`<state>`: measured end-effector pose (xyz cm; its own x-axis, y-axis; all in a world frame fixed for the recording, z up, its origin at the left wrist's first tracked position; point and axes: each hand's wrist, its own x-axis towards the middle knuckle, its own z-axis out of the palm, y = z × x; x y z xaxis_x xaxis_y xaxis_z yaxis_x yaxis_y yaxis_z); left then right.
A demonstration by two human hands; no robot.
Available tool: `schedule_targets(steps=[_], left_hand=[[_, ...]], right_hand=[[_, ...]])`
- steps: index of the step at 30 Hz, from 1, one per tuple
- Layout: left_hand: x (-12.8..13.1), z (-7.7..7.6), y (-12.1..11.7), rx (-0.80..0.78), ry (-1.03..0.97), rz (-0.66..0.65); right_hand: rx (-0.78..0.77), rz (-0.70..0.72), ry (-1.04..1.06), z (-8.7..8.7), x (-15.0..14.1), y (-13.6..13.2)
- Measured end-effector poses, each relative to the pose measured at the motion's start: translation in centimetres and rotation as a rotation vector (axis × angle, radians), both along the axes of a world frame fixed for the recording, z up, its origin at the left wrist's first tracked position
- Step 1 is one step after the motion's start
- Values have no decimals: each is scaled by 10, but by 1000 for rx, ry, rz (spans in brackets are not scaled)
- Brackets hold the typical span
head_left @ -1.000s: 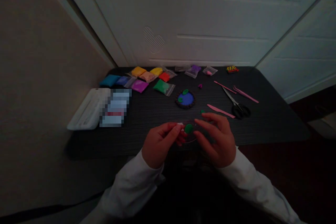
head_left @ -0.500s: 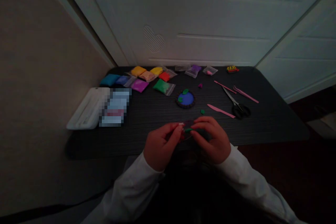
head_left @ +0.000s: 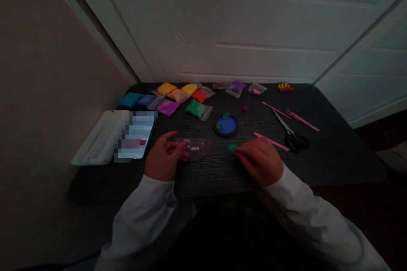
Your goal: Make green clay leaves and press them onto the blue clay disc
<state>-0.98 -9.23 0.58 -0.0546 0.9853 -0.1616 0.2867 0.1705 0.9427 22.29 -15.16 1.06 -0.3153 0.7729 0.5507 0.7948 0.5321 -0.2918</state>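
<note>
My right hand pinches a flat, round green clay piece by its edge, just above the dark table. Off to the left, my left hand has its curled fingers on the near end of a clear plastic sheet, which shows white glints. Beyond both hands lies a round clay disc, blue inside a dark brown beaded rim, with two green leaf-like pieces on its left and top edge. A scrap of green clay peeks out behind my right fingers.
Pink knife tool, black-handled scissors, pink tweezers and a thin pink stick lie right. Clay packets, including a green one, line the back. A white case and a phone sit left.
My hands have moved apart: the left went left with the plastic sheet, while the right keeps the green clay, now seen as a flat round piece.
</note>
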Motion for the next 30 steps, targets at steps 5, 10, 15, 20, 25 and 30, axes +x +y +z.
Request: schedule_targets(steps=[5,10,15,20,25,30], left_hand=[[-13,-6,9,126,290,27],[-5,11,1,241,570,30],[30,29,-7,-162,-3,-409],[48,28,-1,-451,-354,-424],[49,22,4,-346,-330,-388],[49,23,1,-103,-139,-483]], right_hand=[[-8,85,-100,18,12,25],[-34,178,2,21,11,35],[-134,256,130,25,1,31],[-177,271,183,32,-4,32],[-365,88,231,36,-6,27],[-501,-55,256,41,-4,17]])
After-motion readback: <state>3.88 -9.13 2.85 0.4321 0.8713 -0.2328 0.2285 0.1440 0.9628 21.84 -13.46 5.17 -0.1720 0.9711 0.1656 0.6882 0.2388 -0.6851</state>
